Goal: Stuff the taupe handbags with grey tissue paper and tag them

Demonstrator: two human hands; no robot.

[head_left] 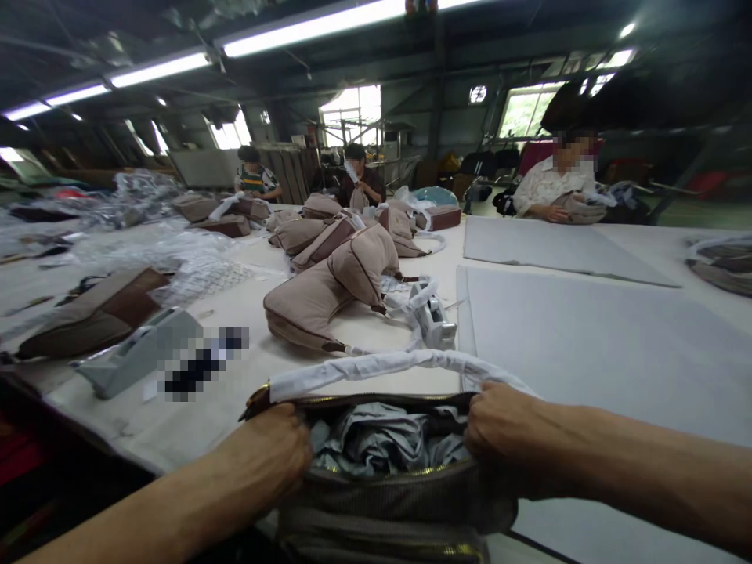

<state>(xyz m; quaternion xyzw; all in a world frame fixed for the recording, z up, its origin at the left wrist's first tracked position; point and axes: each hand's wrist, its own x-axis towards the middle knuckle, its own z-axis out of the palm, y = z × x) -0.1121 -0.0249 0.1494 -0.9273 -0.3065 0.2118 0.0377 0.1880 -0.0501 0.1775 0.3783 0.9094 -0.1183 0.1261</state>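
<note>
Right in front of me is a dark brown handbag (pixel 399 501), its gold-toothed top zipper spread apart. Crumpled grey-white stuffing paper (pixel 385 439) fills the opening. My left hand (pixel 279 446) is closed on the left end of the bag's mouth, knuckles up. At the right end, my right hand (pixel 499 423) grips the rim in a fist. The fingertips of both hands are hidden. Behind the opening arches the bag's strap (pixel 388 364), wrapped in white paper; a brown tab with gold hardware joins it at the left.
Several beige handbags (pixel 311 305) lie across the white table, with a tape dispenser (pixel 435 317) beside them. Another dispenser (pixel 141 348) stands at left near clear plastic bags (pixel 193 258). Grey boards (pixel 587 337) cover the right side. Three people sit across the table, one (pixel 558 184) handling a bag.
</note>
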